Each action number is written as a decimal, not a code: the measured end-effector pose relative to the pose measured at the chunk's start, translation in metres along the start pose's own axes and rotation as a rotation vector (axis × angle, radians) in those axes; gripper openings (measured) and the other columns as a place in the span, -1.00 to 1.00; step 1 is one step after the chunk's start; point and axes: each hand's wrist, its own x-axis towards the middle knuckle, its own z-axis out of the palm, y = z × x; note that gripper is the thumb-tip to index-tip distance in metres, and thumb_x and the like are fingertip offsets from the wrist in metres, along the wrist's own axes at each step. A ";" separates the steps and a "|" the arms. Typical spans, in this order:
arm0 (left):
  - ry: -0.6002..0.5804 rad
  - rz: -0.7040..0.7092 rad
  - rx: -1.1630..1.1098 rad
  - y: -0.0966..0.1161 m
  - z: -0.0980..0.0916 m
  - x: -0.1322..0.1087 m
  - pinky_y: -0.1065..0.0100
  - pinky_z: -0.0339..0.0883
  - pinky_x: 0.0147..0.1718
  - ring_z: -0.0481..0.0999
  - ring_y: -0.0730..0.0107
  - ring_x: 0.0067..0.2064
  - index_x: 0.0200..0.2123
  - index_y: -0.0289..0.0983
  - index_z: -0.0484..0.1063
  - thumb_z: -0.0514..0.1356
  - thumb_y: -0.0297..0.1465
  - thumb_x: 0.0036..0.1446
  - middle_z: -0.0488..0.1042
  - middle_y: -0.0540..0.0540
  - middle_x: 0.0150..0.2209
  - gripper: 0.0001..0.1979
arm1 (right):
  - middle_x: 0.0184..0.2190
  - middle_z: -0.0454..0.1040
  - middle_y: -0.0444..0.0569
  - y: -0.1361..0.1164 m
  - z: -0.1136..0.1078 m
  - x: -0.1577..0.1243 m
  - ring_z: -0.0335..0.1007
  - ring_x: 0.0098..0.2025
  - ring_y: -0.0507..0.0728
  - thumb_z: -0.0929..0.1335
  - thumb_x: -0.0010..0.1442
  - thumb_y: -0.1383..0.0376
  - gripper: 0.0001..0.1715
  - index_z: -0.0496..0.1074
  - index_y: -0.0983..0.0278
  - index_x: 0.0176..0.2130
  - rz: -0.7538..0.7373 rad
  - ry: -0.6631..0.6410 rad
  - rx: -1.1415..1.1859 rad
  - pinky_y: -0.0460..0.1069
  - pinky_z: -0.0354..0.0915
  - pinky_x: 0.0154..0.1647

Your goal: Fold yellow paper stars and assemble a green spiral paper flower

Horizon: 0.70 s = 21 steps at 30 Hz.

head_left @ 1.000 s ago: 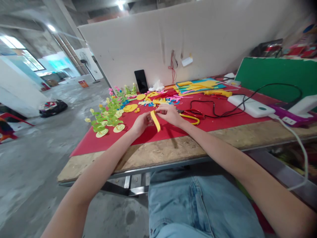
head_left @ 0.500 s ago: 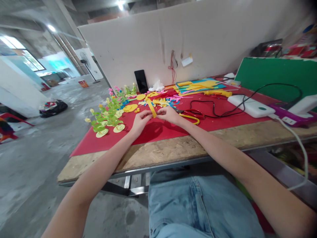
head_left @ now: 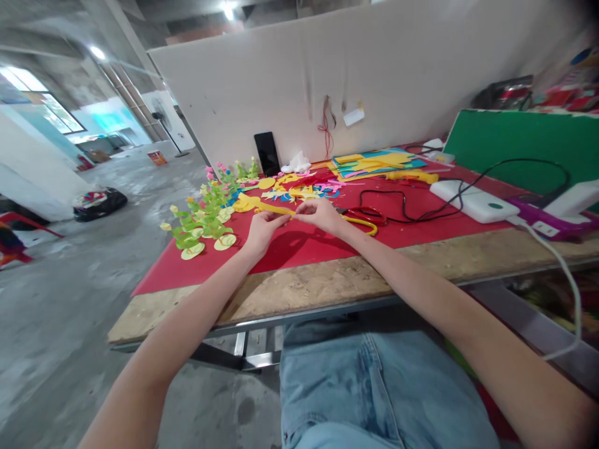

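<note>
A narrow yellow paper strip [head_left: 271,208] is pinched between the fingers of both hands, just above the red table covering. My left hand [head_left: 262,234] grips it from the left, and the strip's long part reaches leftward over that hand's fingers. Its other end is at the fingertips of my right hand [head_left: 320,216], closed in a pinch. Beside the right wrist lie scissors [head_left: 365,224] with red and yellow handles. Small green paper plants [head_left: 199,226] on pale round bases stand left of my left hand. Yellow paper discs [head_left: 243,203] and colourful paper scraps [head_left: 322,187] lie beyond the hands.
A black phone [head_left: 266,154] leans on the white partition [head_left: 262,81]. Sheets of yellow and blue paper [head_left: 379,162] lie at the back. To the right are a yellow-handled tool [head_left: 412,177], a black cable [head_left: 402,202], a white power strip [head_left: 472,201] and a green board [head_left: 524,149].
The yellow strip has swung from pointing up and away to lying leftward over my left hand. Both hands have stayed in nearly the same place.
</note>
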 end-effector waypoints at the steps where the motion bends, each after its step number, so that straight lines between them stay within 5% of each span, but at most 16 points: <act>1: 0.001 -0.002 -0.006 0.001 0.000 0.000 0.44 0.24 -0.38 0.39 0.51 -0.48 -0.50 -0.36 0.50 0.35 -0.39 -0.31 0.49 -0.03 -0.52 -0.79 | -0.52 0.45 -0.05 -0.001 0.000 0.000 0.28 -0.48 -0.03 0.38 -0.11 0.23 -0.75 0.45 0.40 -0.47 -0.001 -0.002 0.006 -0.13 0.20 -0.43; 21: -0.027 0.009 -0.021 -0.003 0.000 0.000 0.41 0.29 -0.31 0.42 0.47 -0.43 -0.48 -0.33 0.53 0.35 -0.38 -0.31 0.52 -0.05 -0.48 -0.78 | -0.59 0.42 -0.06 0.001 -0.001 0.001 0.23 -0.54 -0.04 0.41 -0.16 0.21 -0.76 0.46 0.39 -0.55 -0.023 0.007 0.066 -0.13 0.16 -0.50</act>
